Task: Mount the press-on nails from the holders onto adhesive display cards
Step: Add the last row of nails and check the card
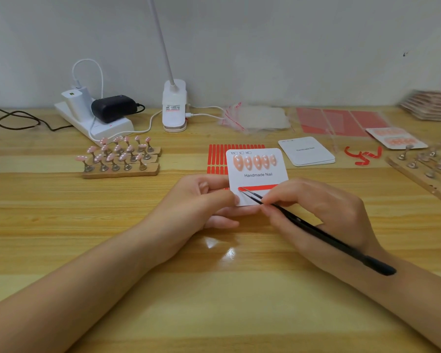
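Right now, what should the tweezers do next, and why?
Probably pinch the left end of the red strip and peel its backing off. The tweezers tips sit right there, the left hand steadies the card, and only the top row holds five nails.

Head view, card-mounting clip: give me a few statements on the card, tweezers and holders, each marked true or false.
1. The left hand holds the display card by its left edge. True.
2. The right hand grips scissors. False: it grips black tweezers.
3. Five nails sit in the card's top row. True.
4. The red strip lies above the nails. False: it lies below the printed text.
5. The holders at left are bare. False: they carry pink nails.
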